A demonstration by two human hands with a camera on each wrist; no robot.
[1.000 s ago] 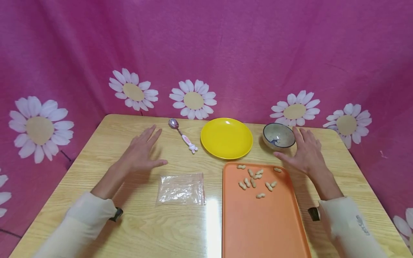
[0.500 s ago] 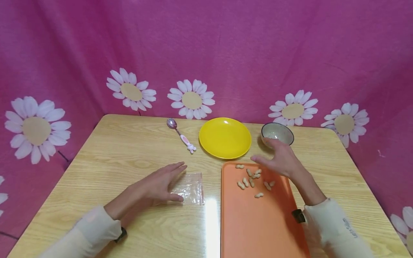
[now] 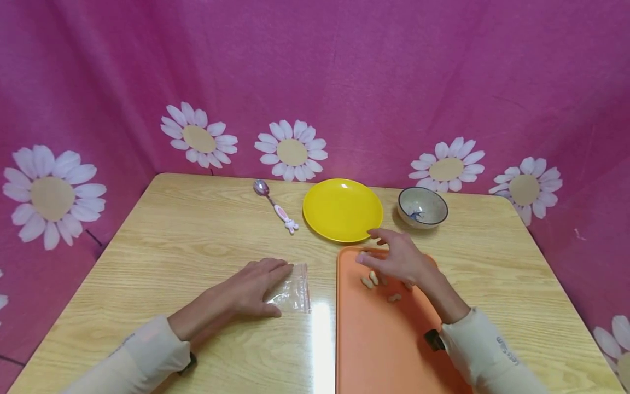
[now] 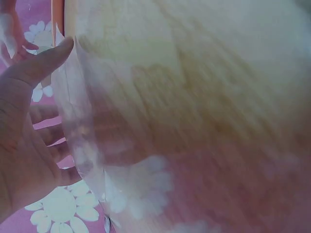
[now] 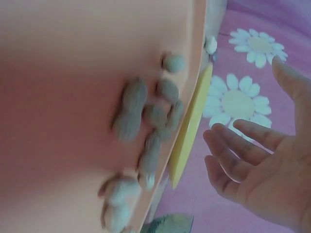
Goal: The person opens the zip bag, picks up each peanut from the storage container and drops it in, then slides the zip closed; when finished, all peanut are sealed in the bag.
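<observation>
My left hand (image 3: 253,287) lies over the left part of a clear zip-top plastic bag (image 3: 297,293), its fingers fairly straight. The bag is flat on the table, its zip edge showing to the right of the hand. In the left wrist view, the bag's edge (image 4: 73,107) is right at the thumb and fingers. Above the far end of an orange tray (image 3: 379,345), my right hand (image 3: 401,260) hovers with relaxed, parted fingers and holds nothing. Below it several peanuts in the shell (image 5: 129,109) lie on the tray; the hand hides some of them in the head view.
A yellow plate (image 3: 342,210) sits just beyond the tray, with a patterned bowl (image 3: 422,208) to its right. To its left lies a spoon (image 3: 280,212) with a rabbit handle. Behind the wooden table (image 3: 197,219) hangs a pink curtain (image 3: 364,82) with daisies.
My left hand has moved right and nearer to me, onto the plastic bag. My right hand has moved left from beside the bowl to above the peanuts.
</observation>
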